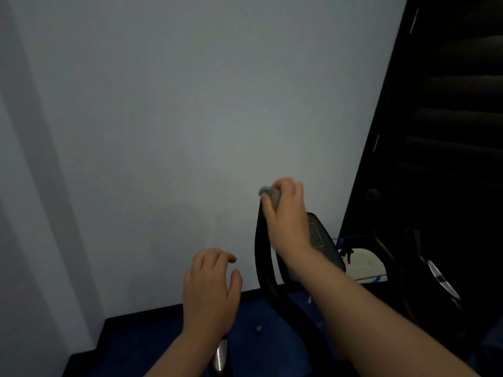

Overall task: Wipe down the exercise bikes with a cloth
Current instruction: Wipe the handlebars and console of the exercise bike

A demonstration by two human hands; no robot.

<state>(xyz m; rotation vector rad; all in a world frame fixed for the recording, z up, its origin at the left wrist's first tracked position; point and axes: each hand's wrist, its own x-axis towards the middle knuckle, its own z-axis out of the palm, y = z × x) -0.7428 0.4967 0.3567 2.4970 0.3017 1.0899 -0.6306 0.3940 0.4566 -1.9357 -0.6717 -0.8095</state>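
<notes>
The wiping step is judged to be under way on the near exercise bike [296,270]. A grey cloth [270,194] is bunched in the right hand [288,213], whose fingers are curled round it, and is pressed against the top of the black left handlebar upright [260,240], just beside the console [321,238]. The left hand [209,289] is held free in the air, fingers loosely curled, with nothing gripped. A downward stroke along the upright is probably called for next, with pressure kept on the cloth.
</notes>
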